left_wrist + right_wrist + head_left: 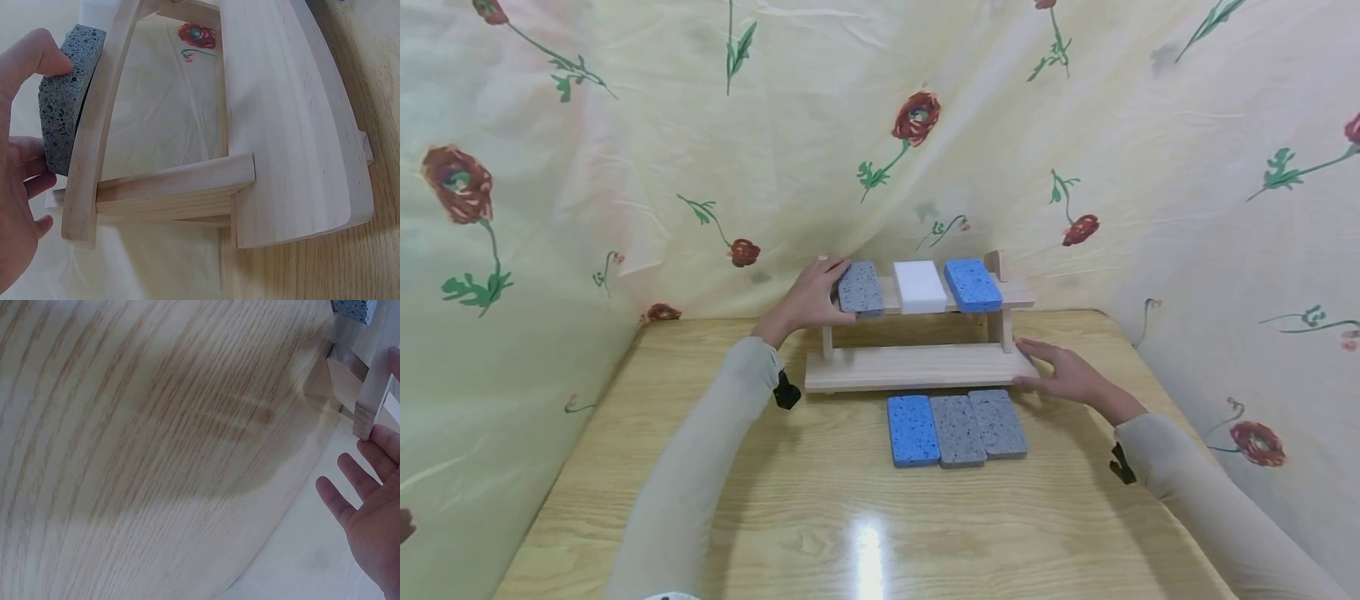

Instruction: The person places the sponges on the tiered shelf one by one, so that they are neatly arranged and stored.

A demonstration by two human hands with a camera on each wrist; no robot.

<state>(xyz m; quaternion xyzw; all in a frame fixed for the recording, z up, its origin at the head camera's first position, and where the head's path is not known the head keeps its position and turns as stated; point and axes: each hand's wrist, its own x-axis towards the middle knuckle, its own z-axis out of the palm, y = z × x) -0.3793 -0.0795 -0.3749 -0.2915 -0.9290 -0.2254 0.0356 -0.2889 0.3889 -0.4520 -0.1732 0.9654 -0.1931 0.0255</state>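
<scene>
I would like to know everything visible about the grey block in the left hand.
The grey block is a slab with rounded corners, pitted and dark-speckled like sponge. It appears to rest on the left end of the wooden upper shelf, apart from the white block. The left hand grips it.

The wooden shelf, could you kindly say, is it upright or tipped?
Upright: the wooden shelf has its upper board raised on posts above its lower board.

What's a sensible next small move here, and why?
Probably settle the gray speckled sponge flat on the upper shelf: the left hand pinches it at that shelf's left end, beside the white block, while the right hand touches the right end of the lower shelf.
</scene>
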